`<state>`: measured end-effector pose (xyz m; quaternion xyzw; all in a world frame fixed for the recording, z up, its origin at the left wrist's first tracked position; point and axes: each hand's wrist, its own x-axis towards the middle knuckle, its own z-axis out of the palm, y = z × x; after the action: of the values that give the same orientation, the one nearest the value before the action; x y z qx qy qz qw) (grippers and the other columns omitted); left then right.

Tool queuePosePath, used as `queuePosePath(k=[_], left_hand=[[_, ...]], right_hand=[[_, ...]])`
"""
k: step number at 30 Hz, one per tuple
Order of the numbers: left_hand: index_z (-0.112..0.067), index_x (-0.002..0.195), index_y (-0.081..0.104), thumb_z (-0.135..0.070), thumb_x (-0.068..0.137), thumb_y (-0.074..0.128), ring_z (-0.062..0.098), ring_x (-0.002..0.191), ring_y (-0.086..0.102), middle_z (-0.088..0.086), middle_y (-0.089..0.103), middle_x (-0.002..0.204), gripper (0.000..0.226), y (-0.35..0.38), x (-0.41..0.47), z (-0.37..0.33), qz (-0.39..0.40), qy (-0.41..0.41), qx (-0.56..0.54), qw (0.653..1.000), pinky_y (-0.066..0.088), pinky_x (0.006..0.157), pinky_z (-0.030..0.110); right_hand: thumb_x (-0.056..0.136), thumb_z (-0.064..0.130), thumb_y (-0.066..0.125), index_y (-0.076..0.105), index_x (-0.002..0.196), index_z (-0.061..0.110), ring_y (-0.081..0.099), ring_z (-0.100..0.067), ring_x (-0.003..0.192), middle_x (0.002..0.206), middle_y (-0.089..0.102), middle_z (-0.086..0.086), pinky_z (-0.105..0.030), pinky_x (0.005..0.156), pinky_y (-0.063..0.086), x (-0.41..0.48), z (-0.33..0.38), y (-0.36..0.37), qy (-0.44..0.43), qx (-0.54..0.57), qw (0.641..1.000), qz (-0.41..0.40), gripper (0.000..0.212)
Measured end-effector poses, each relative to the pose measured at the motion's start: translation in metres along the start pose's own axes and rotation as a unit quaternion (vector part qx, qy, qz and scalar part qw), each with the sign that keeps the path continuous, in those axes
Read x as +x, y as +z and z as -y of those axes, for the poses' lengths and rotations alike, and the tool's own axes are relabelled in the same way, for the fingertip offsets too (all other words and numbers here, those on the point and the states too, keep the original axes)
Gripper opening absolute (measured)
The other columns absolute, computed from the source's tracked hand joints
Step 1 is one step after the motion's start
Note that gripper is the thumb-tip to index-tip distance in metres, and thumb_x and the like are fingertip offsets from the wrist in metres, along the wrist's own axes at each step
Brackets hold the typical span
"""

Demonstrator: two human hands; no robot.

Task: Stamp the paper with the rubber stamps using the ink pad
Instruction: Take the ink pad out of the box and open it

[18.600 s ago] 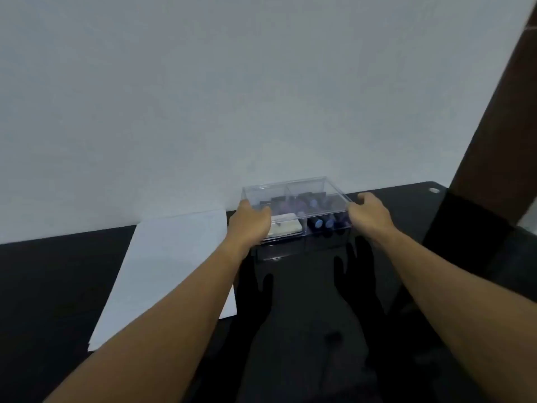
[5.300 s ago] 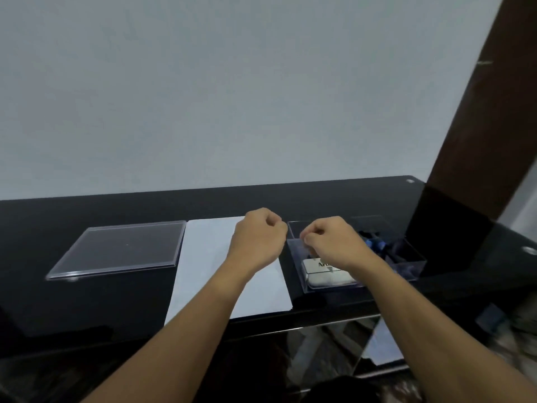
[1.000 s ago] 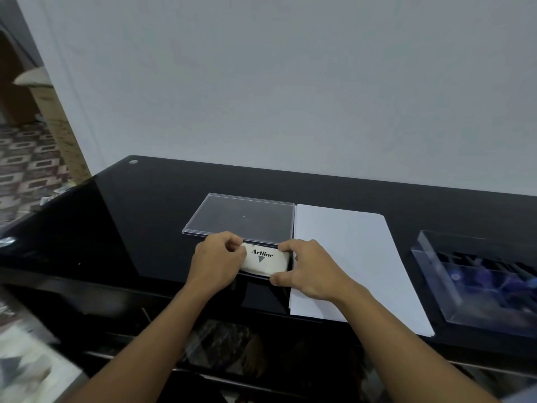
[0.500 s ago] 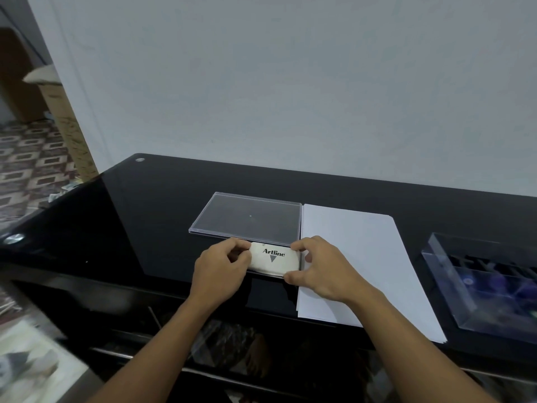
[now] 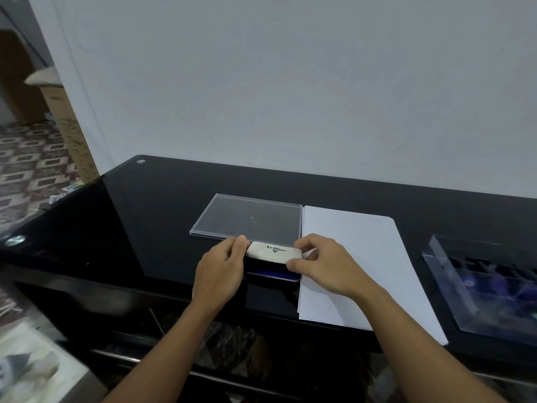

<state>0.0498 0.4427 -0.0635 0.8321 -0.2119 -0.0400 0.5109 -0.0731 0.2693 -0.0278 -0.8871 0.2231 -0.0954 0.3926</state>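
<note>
Ink pad: the ink pad (image 5: 273,253) sits mid-frame on the worktop (image 5: 151,222), right beside the left edge of the paper (image 5: 357,257).
Hands: left hand (image 5: 220,274) and right hand (image 5: 328,269) each pinch one end of its white lid, which is tipped up off the blue base.
Risk: imo the lid could pop loose, the base could skid, or inky fingers could smudge the paper.
Count: two hands, one pad, one paper, one clear lid (image 5: 250,219), one stamp box (image 5: 465,289) at far right. The stamps inside are too blurry to count.

Tabletop (image 5: 162,216): glossy black, reflective. Lid (image 5: 250,219) and box (image 5: 453,289): clear plastic. Paper (image 5: 357,257): matt white.
</note>
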Motion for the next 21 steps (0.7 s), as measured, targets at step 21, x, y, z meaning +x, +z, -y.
queuePosePath(k=[21], left_hand=[[-0.020,0.082,0.067,-0.041,0.100,0.042,0.012,0.081,0.065,-0.005,0.071,0.082,0.037,0.000,-0.004,-0.005,-0.023,-0.002,0.011,1.000,0.053,0.080,0.044]], right_hand=[[0.094,0.009,0.048,0.065,0.096,0.006,0.062,-0.019,0.085,0.090,0.067,-0.007,-0.032,0.067,0.050,0.020,0.009,0.011,0.113,0.090,0.979,-0.144,0.017]])
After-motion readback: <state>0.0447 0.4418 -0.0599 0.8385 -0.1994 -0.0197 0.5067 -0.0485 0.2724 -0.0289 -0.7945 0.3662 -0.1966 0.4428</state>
